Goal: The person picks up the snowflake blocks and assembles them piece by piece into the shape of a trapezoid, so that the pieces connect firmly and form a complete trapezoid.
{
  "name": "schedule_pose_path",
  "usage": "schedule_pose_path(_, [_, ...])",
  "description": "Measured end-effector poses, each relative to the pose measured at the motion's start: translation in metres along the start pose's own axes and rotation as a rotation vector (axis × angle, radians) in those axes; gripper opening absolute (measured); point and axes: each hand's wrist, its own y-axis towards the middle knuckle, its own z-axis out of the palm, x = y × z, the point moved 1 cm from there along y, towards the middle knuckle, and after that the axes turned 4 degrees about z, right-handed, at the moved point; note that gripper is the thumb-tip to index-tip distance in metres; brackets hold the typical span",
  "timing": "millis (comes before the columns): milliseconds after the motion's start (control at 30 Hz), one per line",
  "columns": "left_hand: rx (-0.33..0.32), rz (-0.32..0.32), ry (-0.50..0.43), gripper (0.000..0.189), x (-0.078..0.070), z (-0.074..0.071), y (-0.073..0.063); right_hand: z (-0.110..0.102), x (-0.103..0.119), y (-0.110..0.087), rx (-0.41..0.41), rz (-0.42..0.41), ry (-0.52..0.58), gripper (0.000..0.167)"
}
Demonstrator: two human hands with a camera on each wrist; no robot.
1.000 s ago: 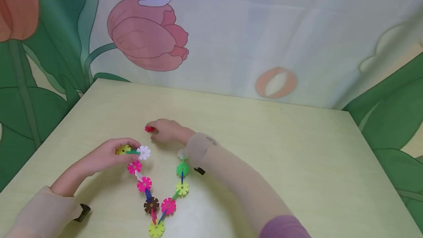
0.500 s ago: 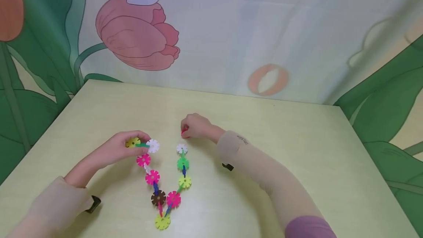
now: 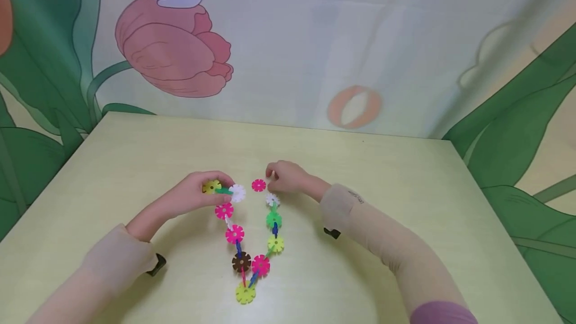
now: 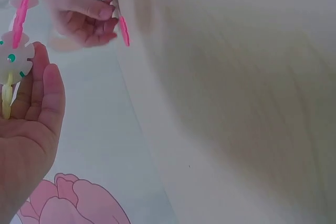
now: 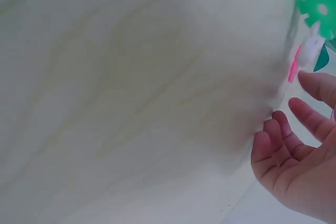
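My left hand (image 3: pixel 191 195) grips one end of a chain of notched snowflake discs, around a yellow disc (image 3: pixel 211 187), a green disc (image 3: pixel 223 191) and a white disc (image 3: pixel 237 193). From there the chain runs down past a brown disc (image 3: pixel 241 262) to a lime disc (image 3: pixel 245 292), then back up to a second white disc (image 3: pixel 272 200). A loose pink disc (image 3: pixel 258 185) lies flat on the table between the two ends. Just right of it is my right hand (image 3: pixel 290 176), fingers loosely bent and apart, holding nothing. In the right wrist view a gap separates the fingertips from the pink disc (image 5: pixel 294 64).
The pale wooden table (image 3: pixel 382 184) reaches back to a printed curtain (image 3: pixel 279 39) with flower and leaf pictures. Dark clips (image 3: pixel 332 233) hang under both sleeves, just above the table.
My right hand has carried the pink disc rightward to the chain's right end, laid it down and let go. My left hand keeps its grip; the head view has turned slightly.
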Motion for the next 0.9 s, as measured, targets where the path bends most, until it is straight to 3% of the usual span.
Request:
schedule_pose_path(167, [0.012,0.019,-0.017,0.033,-0.001,0.002,0.005,0.006,0.010,0.006,0.001,-0.043,0.016,0.040])
schedule_pose_path(400, [0.012,0.015,-0.029,0.032,-0.003,0.003,0.006,0.011,0.028,0.011,-0.014,-0.040,-0.025,0.021])
schedule_pose_path(567, [-0.001,0.014,-0.015,0.032,-0.003,0.004,0.006,0.009,0.018,0.001,-0.034,-0.013,0.019,0.017])
schedule_pose_path(733, [-0.038,0.027,0.000,0.028,-0.004,0.008,0.009,-0.006,0.007,-0.018,-0.111,-0.029,0.214,0.025])
schedule_pose_path(900, [-0.085,-0.001,0.042,0.025,-0.006,0.012,0.014,-0.020,0.009,-0.044,-0.176,-0.107,0.445,0.013])
